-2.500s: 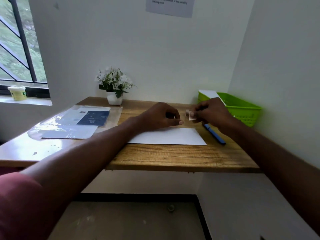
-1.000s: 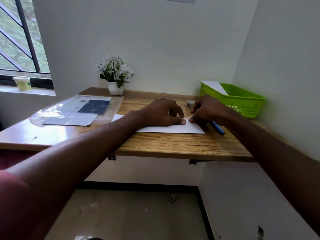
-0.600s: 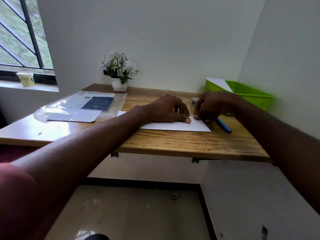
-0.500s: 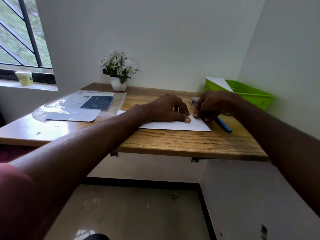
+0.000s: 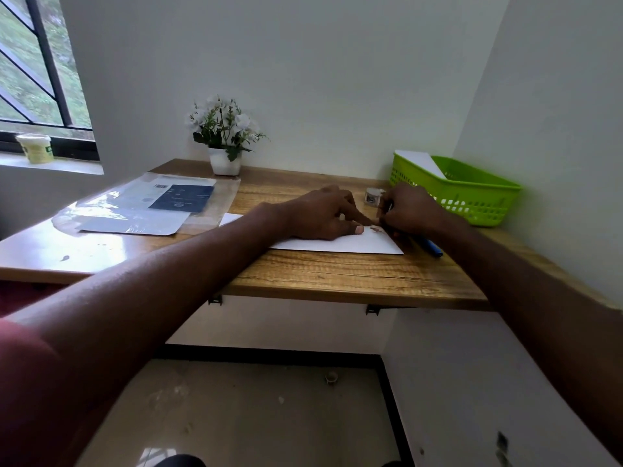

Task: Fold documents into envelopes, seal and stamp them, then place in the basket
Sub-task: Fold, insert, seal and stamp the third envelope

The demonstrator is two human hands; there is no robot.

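Both hands are working on the white envelope (image 5: 337,243) lying flat on the worktop (image 5: 337,274). Left hand (image 5: 323,214) is pressing it down, fingers curled. Right hand (image 5: 409,210) is pinching a small stamp (image 5: 375,228) at its corner. Green basket (image 5: 472,193) is standing just beyond the right grip. No writing is legible.

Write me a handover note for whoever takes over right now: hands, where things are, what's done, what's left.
Left hand: rests on the white envelope, holding it flat on the desk.
Right hand: fingers curled at the envelope's right end, by the small stamp; its grip is unclear.
Green basket: far right, a white envelope already in it.
Blue pen: beside the envelope, under the right wrist.
Done: stamp on the envelope.
Left: press it down, place the envelope in the basket.
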